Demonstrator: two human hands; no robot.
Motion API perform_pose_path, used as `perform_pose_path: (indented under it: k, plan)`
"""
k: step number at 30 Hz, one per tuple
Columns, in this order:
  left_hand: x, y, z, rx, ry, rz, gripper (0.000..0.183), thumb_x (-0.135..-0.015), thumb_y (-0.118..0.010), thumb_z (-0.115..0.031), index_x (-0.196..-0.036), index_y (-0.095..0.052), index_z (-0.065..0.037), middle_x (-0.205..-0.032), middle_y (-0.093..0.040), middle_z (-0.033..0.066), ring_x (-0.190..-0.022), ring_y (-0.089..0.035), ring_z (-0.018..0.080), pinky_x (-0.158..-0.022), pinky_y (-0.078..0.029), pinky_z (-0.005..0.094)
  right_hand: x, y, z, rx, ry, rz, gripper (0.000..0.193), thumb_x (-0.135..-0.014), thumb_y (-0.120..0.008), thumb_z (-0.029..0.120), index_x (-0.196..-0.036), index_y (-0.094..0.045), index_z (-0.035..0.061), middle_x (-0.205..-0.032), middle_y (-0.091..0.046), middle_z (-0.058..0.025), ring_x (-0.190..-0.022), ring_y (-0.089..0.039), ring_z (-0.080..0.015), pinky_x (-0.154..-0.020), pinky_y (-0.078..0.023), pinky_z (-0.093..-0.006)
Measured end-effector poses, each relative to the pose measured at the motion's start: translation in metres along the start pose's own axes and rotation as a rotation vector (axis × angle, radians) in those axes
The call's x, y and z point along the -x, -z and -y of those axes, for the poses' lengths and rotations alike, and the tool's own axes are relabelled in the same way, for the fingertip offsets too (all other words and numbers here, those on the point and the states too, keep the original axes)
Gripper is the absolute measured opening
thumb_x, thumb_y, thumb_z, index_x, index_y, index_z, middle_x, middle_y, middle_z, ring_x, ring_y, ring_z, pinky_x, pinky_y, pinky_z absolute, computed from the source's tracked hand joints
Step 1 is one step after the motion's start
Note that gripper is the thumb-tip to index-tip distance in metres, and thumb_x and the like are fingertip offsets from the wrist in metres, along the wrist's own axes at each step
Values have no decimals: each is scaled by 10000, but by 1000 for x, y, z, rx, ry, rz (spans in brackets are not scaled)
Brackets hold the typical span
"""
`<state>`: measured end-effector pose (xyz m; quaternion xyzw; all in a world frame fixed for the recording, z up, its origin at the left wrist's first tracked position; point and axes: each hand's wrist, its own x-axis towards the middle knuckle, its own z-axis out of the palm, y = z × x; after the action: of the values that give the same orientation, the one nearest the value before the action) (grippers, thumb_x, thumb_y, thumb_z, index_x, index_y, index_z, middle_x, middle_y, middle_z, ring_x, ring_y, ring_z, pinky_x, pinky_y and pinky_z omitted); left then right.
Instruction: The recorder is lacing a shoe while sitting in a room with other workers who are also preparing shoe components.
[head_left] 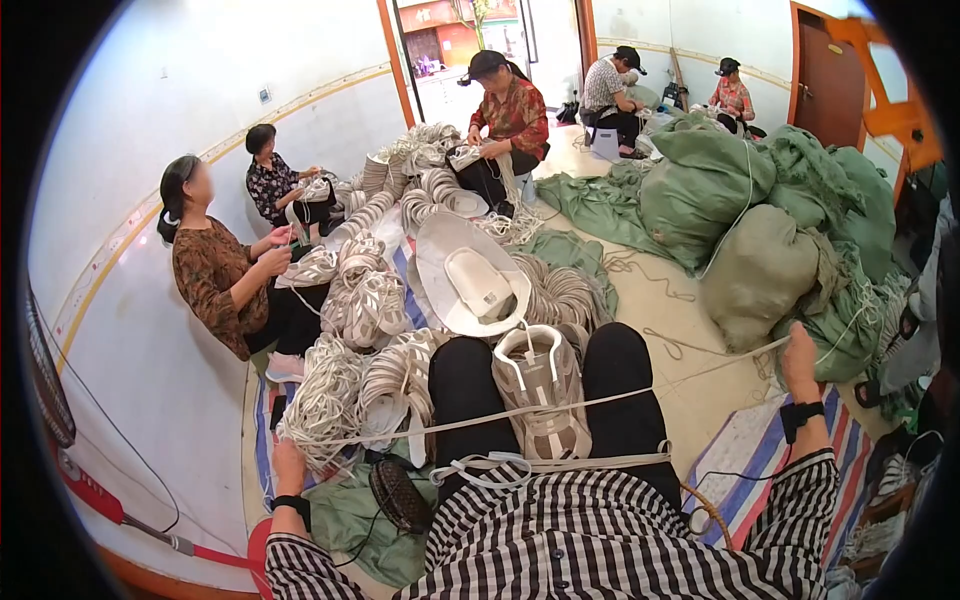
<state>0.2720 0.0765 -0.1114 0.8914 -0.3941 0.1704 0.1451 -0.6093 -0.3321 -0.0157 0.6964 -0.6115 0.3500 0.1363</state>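
A long pale shoelace [530, 408] is stretched out in front of me, running from one hand to the other across my knees. My left hand [288, 467] grips its lower left end, beside a heap of loose laces [325, 395]. Far out at the right, near the green sacks, my right hand [799, 362] is closed on the other end. Between my knees stands a beige and white sneaker [545, 395], toe toward me, below the stretched lace. More lace [590, 463] lies across my lap, with a looped bundle [487, 470] at its left.
Stacked shoe uppers [375, 300] fill the floor ahead, around a pale oval piece with an insole [470, 270]. Green sacks [705, 185] pile up at the right. Several people sit working along the left and back. A striped sheet [735, 460] covers the floor at my right.
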Motion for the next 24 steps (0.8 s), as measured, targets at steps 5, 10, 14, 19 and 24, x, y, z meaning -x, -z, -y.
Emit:
perform_pose_path:
  k: [5,10,14,19,24]
  plan:
    - [8,-3,24,62,35,-64,154,-769,-510,-59,-725,-612,47,-714,-599,284,-718,-589,468,-640,-452,520,12,21,-47,56,-157,-20,88,-885,-376,58,-942,-428,18,-809,-499,-261,-795,-473,-481,-682,-384,-486]
    - [23,-11,44,1,95,-46,144,-754,-511,-52,-717,-607,49,-703,-597,285,-718,-589,470,-641,-452,519,26,24,-83,91,-173,-14,97,-875,-362,35,-932,-440,32,-779,-498,-254,-786,-477,-468,-666,-389,-449]
    - [32,-16,61,-11,132,-78,135,-760,-516,-54,-721,-600,44,-713,-594,299,-724,-591,478,-648,-455,520,33,27,-103,48,-273,-27,70,-874,-390,40,-906,-451,27,-750,-522,-234,-756,-508,-453,-649,-397,-452]
    - [46,-11,71,42,182,-70,117,-760,-523,-52,-745,-593,41,-721,-597,296,-721,-592,474,-658,-451,526,31,30,-114,59,-238,-99,55,-892,-417,53,-882,-458,18,-723,-517,-202,-692,-495,-426,-633,-398,-429]
    - [61,-3,82,26,173,-83,68,-731,-530,-21,-762,-570,24,-678,-582,259,-705,-579,471,-635,-429,541,32,37,-135,129,-267,-123,74,-887,-428,64,-900,-481,14,-764,-530,-218,-734,-523,-436,-652,-408,-449]
